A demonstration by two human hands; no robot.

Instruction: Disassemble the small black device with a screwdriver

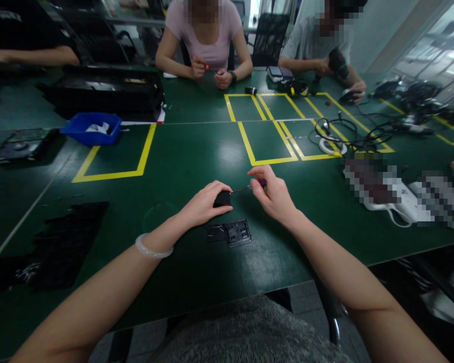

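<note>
My left hand (209, 202) grips a small black box-like part (222, 198) just above the green table, thumb and fingers on either side of it. In my right hand (271, 194) is a thin screwdriver (242, 189); its shaft points left, and the tip meets the right side of the black part. My palm and fingers cover most of its handle. Nearer to me, below my left hand, a flat black plastic piece (238, 233) with a moulded frame lies beside a thinner dark piece (216, 233).
A blue tray (81, 135) with white bits stands at the left, near a large black casing (106, 96). Dark flat parts (70, 242) lie at the near left. Cables (357, 132) and a white power strip (410, 201) are at the right. Co-workers sit across the table.
</note>
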